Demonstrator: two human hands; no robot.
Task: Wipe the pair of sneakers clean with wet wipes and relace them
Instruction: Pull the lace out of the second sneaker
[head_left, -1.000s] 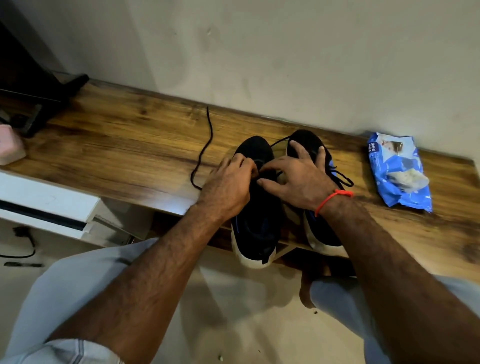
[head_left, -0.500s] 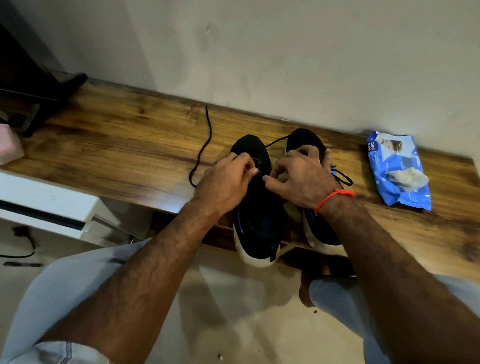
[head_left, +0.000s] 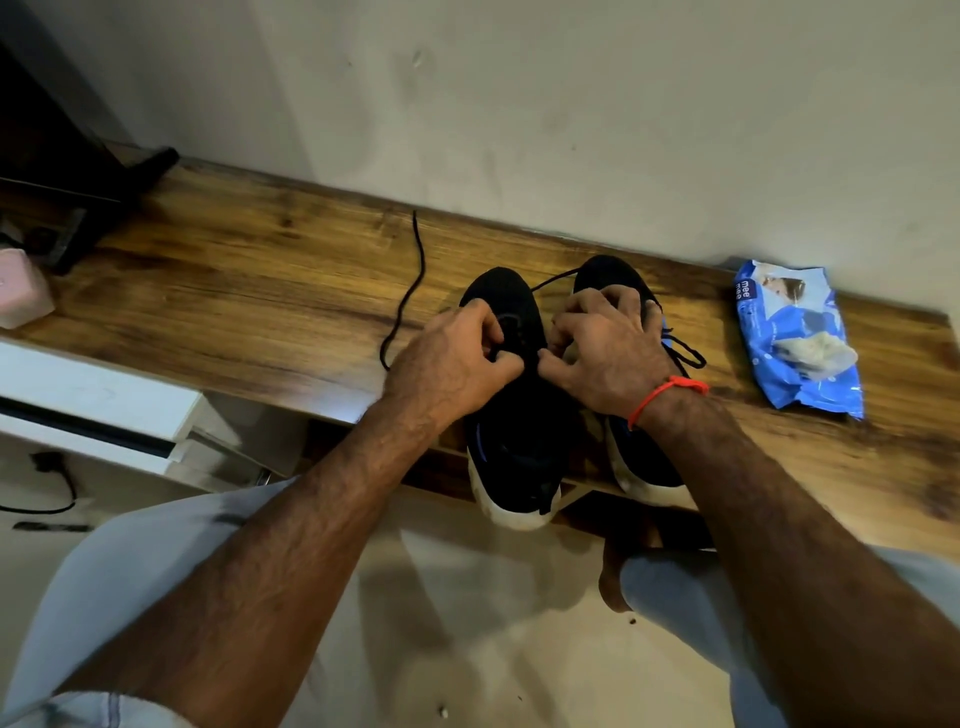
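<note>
Two black sneakers with white soles stand side by side on the wooden shelf (head_left: 234, 291), heels over its front edge. Over the left sneaker (head_left: 519, 441) both hands work at the eyelets. My left hand (head_left: 452, 364) has its fingers curled and pinches the black lace at the tongue. My right hand (head_left: 608, 348), with an orange thread on its wrist, pinches the lace from the other side and partly covers the right sneaker (head_left: 639, 462). A loose end of the black lace (head_left: 410, 291) trails left across the shelf. A blue wet-wipes pack (head_left: 795, 343) lies to the right.
A wall runs close behind the shelf. A dark stand (head_left: 78, 208) and a pink object (head_left: 21, 291) sit at the far left. White drawers (head_left: 104, 405) are below on the left, with a cable (head_left: 52, 483) on the floor. My knees are under the shelf edge.
My right hand's spread fingers have curled in and closed on the lace. Both hands have shifted slightly toward the toe of the left sneaker. The loose lace end stays in place.
</note>
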